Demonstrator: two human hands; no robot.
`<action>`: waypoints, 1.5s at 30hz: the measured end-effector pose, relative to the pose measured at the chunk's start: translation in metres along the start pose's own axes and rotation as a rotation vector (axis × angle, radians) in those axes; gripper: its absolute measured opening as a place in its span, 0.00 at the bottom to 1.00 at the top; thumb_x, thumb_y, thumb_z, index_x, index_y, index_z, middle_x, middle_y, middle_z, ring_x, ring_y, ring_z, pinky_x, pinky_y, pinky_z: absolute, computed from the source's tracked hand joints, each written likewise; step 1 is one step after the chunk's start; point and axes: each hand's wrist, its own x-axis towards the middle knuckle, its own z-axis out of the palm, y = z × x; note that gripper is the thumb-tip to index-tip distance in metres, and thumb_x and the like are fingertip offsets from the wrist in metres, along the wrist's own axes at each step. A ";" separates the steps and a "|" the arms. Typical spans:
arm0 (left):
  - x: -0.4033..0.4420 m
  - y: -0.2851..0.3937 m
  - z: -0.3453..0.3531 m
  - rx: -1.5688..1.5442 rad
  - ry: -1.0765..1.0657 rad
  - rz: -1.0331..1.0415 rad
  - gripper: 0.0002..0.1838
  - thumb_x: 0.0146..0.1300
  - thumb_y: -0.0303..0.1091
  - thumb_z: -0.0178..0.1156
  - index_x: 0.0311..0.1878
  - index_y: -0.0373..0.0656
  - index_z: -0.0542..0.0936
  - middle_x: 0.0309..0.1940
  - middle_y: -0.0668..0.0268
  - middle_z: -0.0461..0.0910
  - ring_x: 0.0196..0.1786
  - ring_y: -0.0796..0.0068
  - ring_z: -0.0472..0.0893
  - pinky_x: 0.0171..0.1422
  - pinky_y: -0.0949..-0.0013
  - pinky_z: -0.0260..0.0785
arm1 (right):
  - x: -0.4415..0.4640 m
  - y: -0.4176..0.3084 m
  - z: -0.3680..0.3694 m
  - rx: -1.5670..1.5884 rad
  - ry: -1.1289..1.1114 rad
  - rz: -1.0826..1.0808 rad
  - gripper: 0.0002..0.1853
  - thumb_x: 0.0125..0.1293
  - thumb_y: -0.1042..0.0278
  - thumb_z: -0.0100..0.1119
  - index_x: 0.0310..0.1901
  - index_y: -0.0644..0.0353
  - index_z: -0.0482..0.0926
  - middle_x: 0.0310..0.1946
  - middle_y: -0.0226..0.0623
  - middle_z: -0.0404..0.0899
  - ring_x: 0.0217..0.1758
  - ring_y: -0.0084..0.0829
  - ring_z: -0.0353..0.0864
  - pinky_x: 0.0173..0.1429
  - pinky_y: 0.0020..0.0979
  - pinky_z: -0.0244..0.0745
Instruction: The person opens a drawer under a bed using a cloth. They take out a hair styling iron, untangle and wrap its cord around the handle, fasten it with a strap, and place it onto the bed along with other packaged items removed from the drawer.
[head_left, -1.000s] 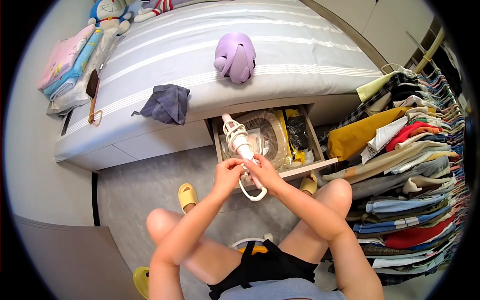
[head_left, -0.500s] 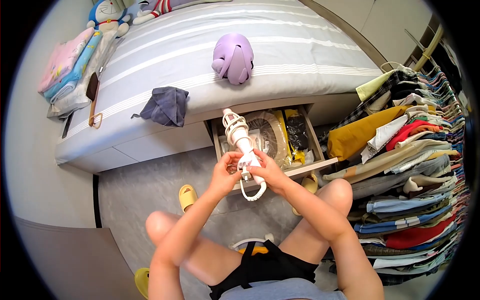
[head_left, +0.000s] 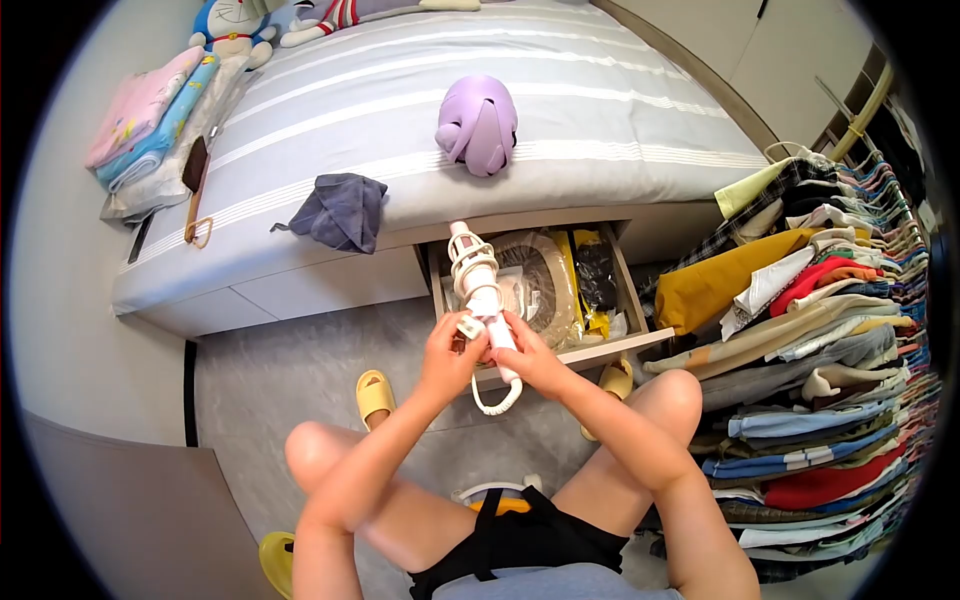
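Note:
A pale pink curling iron [head_left: 481, 285] with its white cord [head_left: 471, 262] wound around the barrel is held over the open drawer. My right hand [head_left: 530, 357] is closed around its handle, from whose near end a cord loop [head_left: 497, 408] hangs. Against the handle's left side, my left hand [head_left: 450, 352] is closed on the cord's plug [head_left: 470, 326], thumb and fingers bent. Below the iron, the drawer [head_left: 612, 345] holds a round beige item in clear plastic [head_left: 550, 290] and a black-and-yellow package [head_left: 597, 275].
On the striped bed [head_left: 620, 120] lie a purple helmet-like object [head_left: 478, 125], a dark grey cloth [head_left: 345, 212] and a brush [head_left: 194, 180]. A crowded clothes rack [head_left: 810, 400] stands on the right. Yellow slippers [head_left: 375, 396] are on the floor.
The plug has moved left and up, off the middle of the handle, and turned in my left hand. My right hand stays around the handle. The view has shifted slightly.

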 end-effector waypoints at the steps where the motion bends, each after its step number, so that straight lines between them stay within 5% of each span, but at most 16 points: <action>1: -0.003 -0.001 0.001 -0.123 0.042 -0.215 0.12 0.59 0.31 0.58 0.43 0.36 0.72 0.38 0.66 0.72 0.31 0.78 0.73 0.33 0.75 0.68 | 0.000 0.001 0.001 -0.014 0.000 -0.006 0.32 0.57 0.74 0.54 0.63 0.63 0.52 0.47 0.38 0.70 0.44 0.26 0.75 0.50 0.28 0.71; 3: -0.008 0.001 0.002 -0.370 0.121 -0.643 0.11 0.63 0.35 0.54 0.43 0.37 0.72 0.39 0.66 0.72 0.31 0.78 0.73 0.33 0.75 0.69 | 0.003 0.012 0.004 -0.072 0.047 -0.059 0.36 0.55 0.76 0.58 0.63 0.63 0.49 0.47 0.40 0.70 0.42 0.26 0.76 0.50 0.29 0.72; 8: -0.019 0.000 0.011 -0.570 0.207 -0.794 0.17 0.67 0.45 0.47 0.46 0.38 0.71 0.39 0.65 0.74 0.44 0.77 0.73 0.47 0.71 0.67 | 0.002 0.022 0.009 -0.417 0.137 -0.093 0.41 0.51 0.75 0.59 0.63 0.64 0.44 0.46 0.43 0.72 0.42 0.27 0.75 0.48 0.28 0.72; 9: -0.023 0.001 0.012 -0.325 0.224 -0.723 0.16 0.67 0.42 0.48 0.46 0.38 0.71 0.42 0.65 0.74 0.46 0.78 0.72 0.48 0.72 0.66 | -0.001 0.022 0.009 -0.506 0.144 -0.072 0.41 0.50 0.75 0.59 0.63 0.64 0.44 0.46 0.44 0.72 0.43 0.28 0.75 0.48 0.29 0.72; 14: -0.042 0.010 0.007 -0.110 0.197 -0.016 0.14 0.63 0.32 0.56 0.49 0.39 0.69 0.46 0.65 0.69 0.46 0.78 0.71 0.48 0.74 0.66 | -0.015 -0.004 0.007 -0.585 -0.134 -0.032 0.42 0.51 0.73 0.58 0.66 0.64 0.46 0.48 0.44 0.69 0.46 0.30 0.72 0.50 0.30 0.68; 17: -0.046 0.012 -0.001 -0.407 0.227 -0.086 0.20 0.60 0.30 0.58 0.53 0.40 0.65 0.46 0.66 0.68 0.47 0.77 0.71 0.49 0.74 0.67 | -0.015 -0.011 0.008 -0.648 -0.190 -0.221 0.40 0.51 0.73 0.57 0.65 0.64 0.48 0.49 0.43 0.68 0.50 0.30 0.70 0.53 0.30 0.67; 21: -0.028 0.019 -0.015 -0.300 0.152 -0.152 0.31 0.56 0.30 0.62 0.58 0.38 0.58 0.50 0.60 0.68 0.52 0.72 0.71 0.55 0.70 0.65 | 0.003 -0.008 0.030 -0.440 -0.097 -0.350 0.33 0.56 0.74 0.55 0.63 0.63 0.54 0.51 0.41 0.68 0.54 0.28 0.67 0.57 0.31 0.63; 22: -0.024 0.020 -0.021 -0.220 0.081 -0.153 0.34 0.54 0.29 0.64 0.60 0.37 0.56 0.51 0.57 0.69 0.54 0.69 0.71 0.57 0.68 0.64 | 0.013 -0.008 0.036 -0.432 -0.096 -0.461 0.30 0.58 0.74 0.54 0.62 0.63 0.56 0.46 0.37 0.70 0.46 0.25 0.72 0.49 0.28 0.69; 25: -0.006 0.030 -0.028 -0.265 0.067 -0.160 0.35 0.54 0.30 0.64 0.61 0.37 0.55 0.51 0.57 0.70 0.55 0.69 0.70 0.59 0.67 0.63 | 0.022 -0.017 0.046 -0.157 -0.099 -0.187 0.29 0.58 0.74 0.53 0.61 0.62 0.57 0.40 0.34 0.71 0.32 0.21 0.72 0.35 0.22 0.70; 26: 0.000 0.032 -0.029 -0.233 0.059 -0.137 0.37 0.52 0.28 0.65 0.62 0.37 0.55 0.49 0.58 0.71 0.50 0.70 0.74 0.52 0.69 0.68 | 0.029 -0.014 0.050 -0.061 -0.079 -0.201 0.27 0.58 0.74 0.53 0.60 0.62 0.59 0.34 0.31 0.71 0.23 0.17 0.68 0.25 0.20 0.65; 30: 0.019 0.040 -0.040 -0.867 -0.076 -0.325 0.38 0.46 0.19 0.54 0.64 0.37 0.54 0.47 0.60 0.71 0.36 0.70 0.78 0.31 0.72 0.74 | 0.050 -0.014 0.046 0.142 -0.062 -0.133 0.24 0.59 0.72 0.53 0.57 0.62 0.62 0.33 0.30 0.71 0.24 0.17 0.69 0.25 0.20 0.65; 34: 0.043 0.065 -0.044 -1.153 -0.038 -0.338 0.28 0.58 0.28 0.47 0.64 0.38 0.56 0.45 0.60 0.72 0.41 0.70 0.76 0.40 0.73 0.72 | 0.064 -0.033 0.043 0.199 -0.122 -0.146 0.12 0.61 0.68 0.53 0.45 0.60 0.69 0.24 0.30 0.71 0.20 0.19 0.69 0.21 0.20 0.63; 38: 0.054 0.034 -0.031 -0.636 -0.008 -0.180 0.26 0.67 0.39 0.45 0.63 0.36 0.56 0.47 0.61 0.71 0.48 0.76 0.72 0.49 0.73 0.68 | 0.076 -0.032 0.028 0.248 -0.205 -0.101 0.14 0.63 0.59 0.51 0.44 0.61 0.69 0.17 0.34 0.69 0.16 0.21 0.67 0.19 0.21 0.62; 45: 0.080 0.009 -0.012 -0.513 0.270 0.082 0.30 0.66 0.31 0.50 0.64 0.33 0.47 0.54 0.54 0.68 0.54 0.71 0.70 0.56 0.71 0.64 | 0.082 -0.049 0.026 -0.286 0.123 -0.206 0.11 0.62 0.68 0.54 0.45 0.63 0.72 0.22 0.30 0.75 0.21 0.20 0.74 0.25 0.21 0.69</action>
